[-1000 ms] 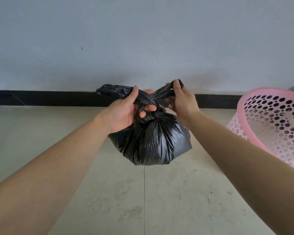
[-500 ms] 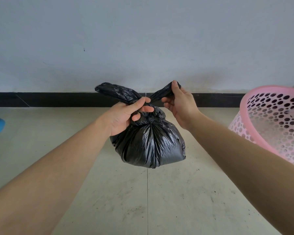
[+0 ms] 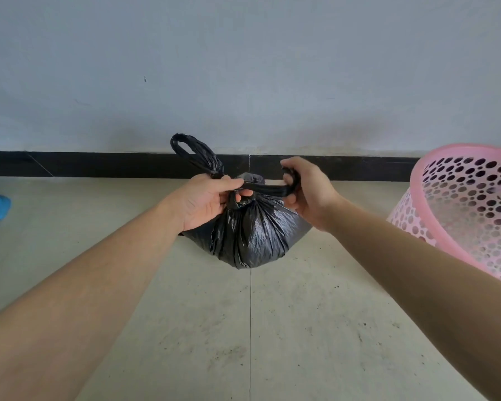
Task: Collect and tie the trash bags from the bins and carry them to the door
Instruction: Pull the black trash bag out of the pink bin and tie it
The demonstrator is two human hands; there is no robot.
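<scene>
Holds black trash bag (image 3: 252, 235) up over floor, out of pink bin (image 3: 460, 204) at right. Pinches one handle strand at knot with left hand (image 3: 206, 201), grips other in right hand (image 3: 307, 192), taut. Looks mid-tie; needs knot finished, then carrying to door.

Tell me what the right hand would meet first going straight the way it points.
The right hand points left at the knot of the bag, likely met first, beside the left hand; depth unclear.
</scene>
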